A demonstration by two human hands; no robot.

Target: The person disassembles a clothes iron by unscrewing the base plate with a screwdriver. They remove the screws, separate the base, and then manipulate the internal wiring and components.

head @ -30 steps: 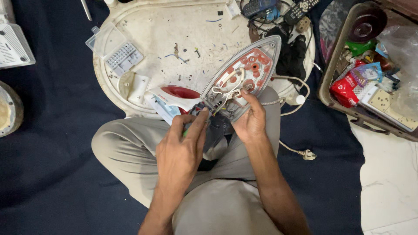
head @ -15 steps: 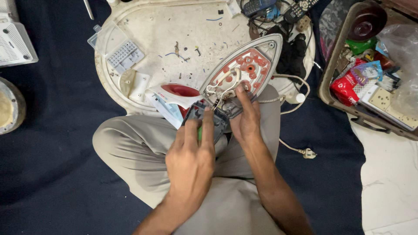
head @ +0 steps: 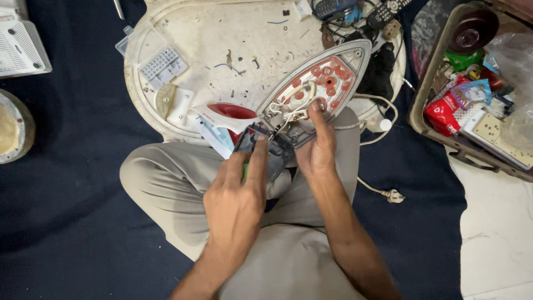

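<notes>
An opened clothes iron's base [head: 327,78] lies tilted on my lap, its red inner plate and white wires showing. My right hand [head: 318,145] grips its rear end, thumb pressed near the wires. My left hand [head: 239,194] is closed around a green-handled tool [head: 245,169], its tip hidden at the dark terminal block [head: 266,143] at the iron's rear. The iron's white and red upper shell [head: 219,116] rests just left of the base.
A worn white oval tray [head: 222,50] holds a clear parts box [head: 158,61], wire scraps and screws. Remotes and cables [head: 361,11] lie at its far end. A crate of packets [head: 477,94] stands right; a white plug [head: 393,195] lies on the dark cloth.
My left hand has slid up so its fingers cover the tool and reach the terminal block. The right hand keeps its grip on the iron base.
</notes>
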